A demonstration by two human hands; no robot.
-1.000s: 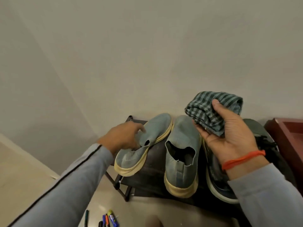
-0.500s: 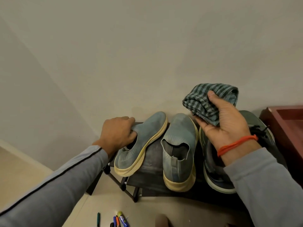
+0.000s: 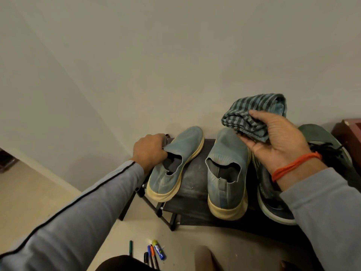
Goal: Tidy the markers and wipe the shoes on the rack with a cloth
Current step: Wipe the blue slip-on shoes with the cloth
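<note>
Clearly the person is about to wipe the first shoe. The left hand point(image 3: 150, 151) grips the collar of the left slip-on point(image 3: 175, 163), fingers curled over the knit edge at the opening, while the right hand point(image 3: 273, 141) holds a folded striped cloth point(image 3: 254, 114) pinched between thumb and fingers, palm up, above the toe of the right slip-on point(image 3: 226, 169). That left-hand shoe sits at the left edge of the rack point(image 3: 193, 180), angled with its toe toward the back edge; its partner stands near the middle, well apart from it.

To do this step well, the left hand should probably keep the shoe steady (or lift it clear of the dusty shelf) while the cloth is brought across and drawn from toe to heel, then round the pale sole rim. A firm fold in the cloth would likely give a cleaner stroke than a loose bunch. The knit upper looks soft, so light pressure should do.

Counted: two blue-grey slip-ons, plus two darker laced shoes point(image 3: 273, 196) at the right edge, partly hidden behind the right arm. One cloth. On the floor in front of the rack lie about five markers point(image 3: 154, 251) (the lower ones are cut off by the frame, so the tally is uncertain), not yet tidied.
</note>
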